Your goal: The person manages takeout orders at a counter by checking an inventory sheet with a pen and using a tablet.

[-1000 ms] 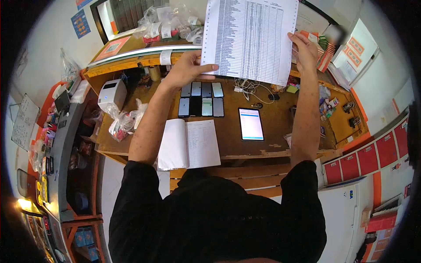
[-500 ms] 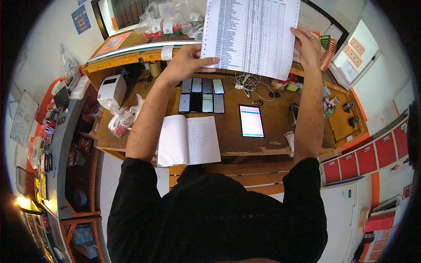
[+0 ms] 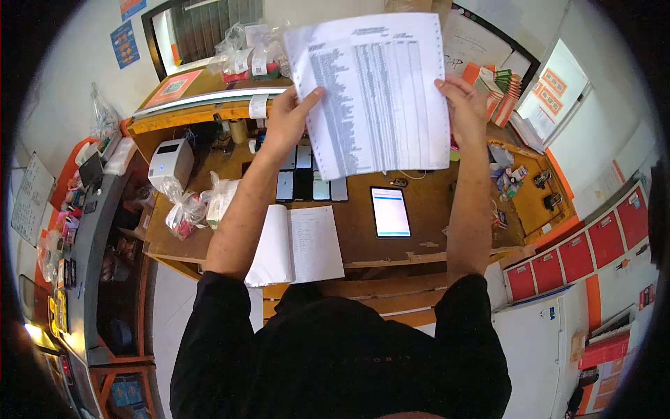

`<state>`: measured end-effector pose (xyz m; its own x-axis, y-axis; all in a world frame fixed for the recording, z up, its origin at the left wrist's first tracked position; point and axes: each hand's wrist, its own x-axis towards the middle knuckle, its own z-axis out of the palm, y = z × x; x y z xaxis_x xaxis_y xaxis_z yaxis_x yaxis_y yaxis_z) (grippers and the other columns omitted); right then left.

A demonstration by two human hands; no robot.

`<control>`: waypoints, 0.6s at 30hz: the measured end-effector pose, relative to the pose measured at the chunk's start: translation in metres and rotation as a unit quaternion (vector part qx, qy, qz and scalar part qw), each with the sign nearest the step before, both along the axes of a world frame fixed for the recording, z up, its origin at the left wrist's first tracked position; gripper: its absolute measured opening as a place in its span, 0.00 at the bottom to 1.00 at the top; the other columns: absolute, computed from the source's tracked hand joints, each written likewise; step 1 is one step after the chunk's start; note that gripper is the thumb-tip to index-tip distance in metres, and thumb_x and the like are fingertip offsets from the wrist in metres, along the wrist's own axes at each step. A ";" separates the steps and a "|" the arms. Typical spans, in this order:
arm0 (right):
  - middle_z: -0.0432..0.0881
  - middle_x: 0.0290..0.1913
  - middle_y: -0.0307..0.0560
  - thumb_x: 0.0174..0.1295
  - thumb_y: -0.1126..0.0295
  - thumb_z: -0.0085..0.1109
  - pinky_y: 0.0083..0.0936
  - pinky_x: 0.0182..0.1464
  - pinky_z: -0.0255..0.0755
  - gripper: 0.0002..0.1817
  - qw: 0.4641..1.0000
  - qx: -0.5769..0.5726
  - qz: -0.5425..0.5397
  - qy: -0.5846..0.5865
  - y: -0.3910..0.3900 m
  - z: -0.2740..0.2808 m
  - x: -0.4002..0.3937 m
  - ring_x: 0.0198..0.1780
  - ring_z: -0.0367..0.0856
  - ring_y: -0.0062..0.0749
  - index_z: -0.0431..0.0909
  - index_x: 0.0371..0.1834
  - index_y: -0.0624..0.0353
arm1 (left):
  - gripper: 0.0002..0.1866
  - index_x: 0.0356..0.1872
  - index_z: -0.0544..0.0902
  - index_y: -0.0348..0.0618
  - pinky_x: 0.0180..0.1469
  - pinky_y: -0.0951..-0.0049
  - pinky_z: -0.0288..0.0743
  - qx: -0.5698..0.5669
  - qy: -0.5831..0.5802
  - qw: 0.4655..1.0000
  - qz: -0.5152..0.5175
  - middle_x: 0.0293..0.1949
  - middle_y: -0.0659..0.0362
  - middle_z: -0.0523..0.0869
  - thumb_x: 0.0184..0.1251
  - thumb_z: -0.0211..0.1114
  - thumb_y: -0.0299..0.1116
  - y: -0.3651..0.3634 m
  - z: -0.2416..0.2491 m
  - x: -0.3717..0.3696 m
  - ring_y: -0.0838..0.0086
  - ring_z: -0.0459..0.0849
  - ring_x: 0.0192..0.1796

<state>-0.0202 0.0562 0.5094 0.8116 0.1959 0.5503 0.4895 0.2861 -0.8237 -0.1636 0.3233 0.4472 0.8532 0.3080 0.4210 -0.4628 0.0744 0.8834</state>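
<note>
Head view shows left hand (image 3: 285, 124) and right hand (image 3: 463, 105) pinching a printout (image 3: 377, 91) at nine and three o'clock, above phones (image 3: 310, 183).

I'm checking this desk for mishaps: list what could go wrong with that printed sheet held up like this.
1. The printed sheet is pinched only at its side edges by the left hand and right hand; it already bows and might crease or tear at the perforated margin.
2. Held up, it hides part of the row of phones, so a lowered hand could knock them.
</note>
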 end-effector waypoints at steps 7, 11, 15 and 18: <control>0.85 0.35 0.49 0.59 0.71 0.64 0.15 0.34 0.73 0.14 0.999 -0.031 0.035 0.023 0.008 -0.024 -0.032 0.32 0.81 0.21 0.80 0.42 0.72 | 0.14 0.44 0.79 0.30 0.41 0.80 0.72 -0.011 -0.068 0.989 0.129 0.37 0.58 0.85 0.70 0.60 0.34 -0.008 -0.024 -0.002 0.81 0.79 0.36; 0.85 0.35 0.48 0.59 0.71 0.64 0.15 0.34 0.72 0.13 0.996 -0.077 0.024 0.026 0.008 -0.030 -0.040 0.31 0.81 0.20 0.81 0.40 0.72 | 0.13 0.45 0.79 0.31 0.41 0.80 0.72 -0.045 -0.069 0.990 0.115 0.37 0.59 0.85 0.69 0.60 0.33 -0.003 -0.037 -0.001 0.82 0.79 0.37; 0.85 0.38 0.46 0.58 0.73 0.65 0.18 0.38 0.73 0.09 0.991 -0.108 -0.058 -0.051 0.005 -0.040 -0.052 0.36 0.80 0.23 0.82 0.38 0.69 | 0.12 0.42 0.81 0.30 0.41 0.79 0.72 -0.091 -0.085 0.988 0.089 0.38 0.58 0.85 0.69 0.61 0.32 -0.001 -0.034 -0.018 0.82 0.79 0.38; 0.84 0.40 0.45 0.50 0.75 0.67 0.25 0.49 0.71 0.08 0.951 -0.110 -0.118 -0.263 0.001 -0.033 -0.054 0.46 0.78 0.31 0.84 0.35 0.63 | 0.07 0.37 0.85 0.36 0.48 0.73 0.73 0.107 -0.169 0.963 0.183 0.39 0.59 0.86 0.62 0.65 0.28 0.025 -0.025 -0.035 0.73 0.82 0.43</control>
<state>-0.0741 0.0569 0.4764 0.4719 0.1993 0.8588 0.8792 -0.0343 -0.4751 -0.1991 0.3483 0.4220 0.5070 0.4375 0.7426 -0.6875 -0.3145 0.6546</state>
